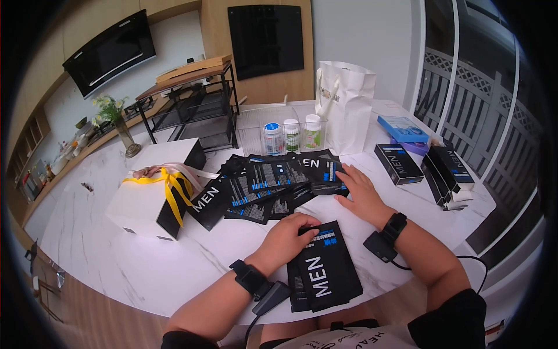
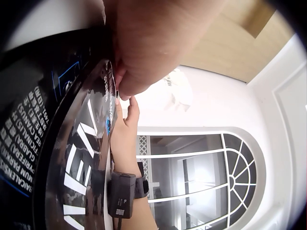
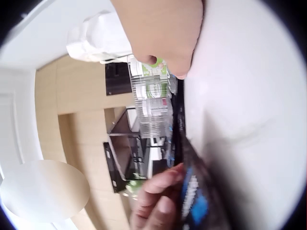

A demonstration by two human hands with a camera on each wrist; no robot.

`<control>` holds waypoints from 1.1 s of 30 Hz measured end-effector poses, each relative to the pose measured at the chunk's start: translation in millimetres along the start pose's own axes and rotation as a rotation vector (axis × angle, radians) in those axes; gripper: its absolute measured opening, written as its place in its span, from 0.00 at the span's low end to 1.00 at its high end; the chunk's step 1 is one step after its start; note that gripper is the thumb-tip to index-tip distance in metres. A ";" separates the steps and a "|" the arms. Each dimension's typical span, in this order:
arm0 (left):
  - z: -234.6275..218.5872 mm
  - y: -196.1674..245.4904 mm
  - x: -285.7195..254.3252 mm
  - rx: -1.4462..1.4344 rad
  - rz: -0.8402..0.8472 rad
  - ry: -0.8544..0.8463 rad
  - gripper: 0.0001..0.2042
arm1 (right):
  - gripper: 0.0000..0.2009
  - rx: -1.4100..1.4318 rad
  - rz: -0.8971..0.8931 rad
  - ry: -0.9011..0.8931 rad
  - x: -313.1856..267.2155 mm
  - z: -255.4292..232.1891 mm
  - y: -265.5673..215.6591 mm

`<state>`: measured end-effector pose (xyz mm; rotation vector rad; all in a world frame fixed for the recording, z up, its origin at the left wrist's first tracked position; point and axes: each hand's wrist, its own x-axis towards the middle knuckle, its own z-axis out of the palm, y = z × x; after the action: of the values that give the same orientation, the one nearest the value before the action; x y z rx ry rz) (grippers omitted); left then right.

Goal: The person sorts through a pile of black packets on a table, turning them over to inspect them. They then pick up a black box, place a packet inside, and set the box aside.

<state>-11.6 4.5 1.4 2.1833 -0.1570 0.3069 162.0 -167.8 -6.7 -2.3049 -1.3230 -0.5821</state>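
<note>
In the head view, my left hand (image 1: pixel 289 237) grips the top edge of a small stack of black "MEN" sachets (image 1: pixel 334 270) near the table's front, its thumb lying over the upper one. The lower sachet sticks out at the left. My right hand (image 1: pixel 366 195) reaches forward, fingers extended, fingertips at the right side of a spread pile of the same black sachets (image 1: pixel 267 174). The left wrist view shows the held sachets (image 2: pixel 79 158) close up, standing at a tilt. Part of the right hand's fingertips is hidden in the right wrist view.
Left of the pile stands a white box (image 1: pixel 145 200) with a yellow ribbon. Behind are a clear bin (image 1: pixel 247 131) with several bottles and a white paper bag (image 1: pixel 351 110). At the right lie a black MEN box (image 1: pixel 398 164), an opened black box (image 1: pixel 439 177) and a blue box (image 1: pixel 402 128).
</note>
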 end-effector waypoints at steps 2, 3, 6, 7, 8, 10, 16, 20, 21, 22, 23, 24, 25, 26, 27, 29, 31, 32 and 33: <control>-1.5 -1.8 -0.6 0.017 0.011 0.004 0.09 | 0.25 -0.096 -0.074 -0.012 12.7 -9.3 -10.2; -1.5 -3.4 -0.3 0.018 0.017 -0.003 0.09 | 0.24 -0.077 -0.176 -0.029 23.7 -15.2 -17.2; 0.1 -6.2 -0.2 0.020 0.037 0.006 0.09 | 0.24 0.007 -0.315 -0.059 56.9 -8.8 -31.9; 0.4 -7.7 0.3 0.013 0.050 0.000 0.09 | 0.24 0.116 -0.316 -0.091 67.5 -1.8 -38.0; 0.4 -8.5 0.6 0.007 0.064 -0.005 0.09 | 0.25 0.225 -0.318 -0.122 77.6 5.7 -42.6; 1.3 -10.3 0.7 -0.010 0.083 0.005 0.09 | 0.26 0.254 -0.367 -0.176 91.2 22.9 -47.7; 1.2 -11.5 0.7 -0.012 0.074 -0.004 0.08 | 0.14 0.028 -0.452 -0.281 97.7 28.5 -62.1; 0.2 -8.8 0.1 -0.009 0.063 0.000 0.08 | 0.04 -0.114 -0.574 -0.199 102.7 34.4 -58.4; 0.4 -8.8 0.2 -0.009 0.066 -0.003 0.08 | 0.04 -0.117 -0.571 -0.198 103.1 32.9 -60.1; 0.2 -9.5 0.0 -0.007 0.069 0.001 0.08 | 0.03 -0.117 -0.554 -0.132 104.0 30.9 -63.3; 0.5 -10.0 0.3 -0.003 0.072 0.005 0.08 | 0.03 -0.116 -0.537 -0.064 104.3 28.9 -64.2; 1.0 -10.9 1.0 0.001 0.076 0.001 0.08 | 0.03 -0.118 -0.534 -0.059 104.3 29.3 -62.6; 1.2 -12.2 1.5 -0.011 0.066 -0.009 0.08 | 0.04 -0.066 -0.491 -0.076 104.7 31.5 -60.7; 1.0 -13.4 1.6 -0.023 0.056 -0.017 0.08 | 0.04 -0.013 -0.450 -0.092 105.8 31.6 -60.8; 1.2 -14.4 1.2 -0.018 0.058 -0.016 0.08 | 0.04 -0.013 -0.451 -0.087 107.0 29.6 -61.0; 2.1 -15.9 1.9 -0.022 0.070 -0.009 0.08 | 0.04 0.161 -0.365 -0.080 109.1 20.9 -61.4; 1.7 -14.9 1.7 -0.024 0.057 -0.007 0.08 | 0.04 0.226 -0.270 0.081 116.4 9.3 -58.8; 1.4 -14.5 1.1 -0.026 0.042 -0.009 0.08 | 0.04 0.293 -0.169 0.242 120.0 1.7 -57.5; 1.2 -14.3 0.5 -0.026 0.042 -0.009 0.08 | 0.04 0.440 -0.064 0.333 119.7 -15.7 -60.0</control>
<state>-7.7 12.0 -10.2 2.1585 -0.2115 0.3168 162.2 -64.9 80.3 -1.7334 -1.2221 -0.5941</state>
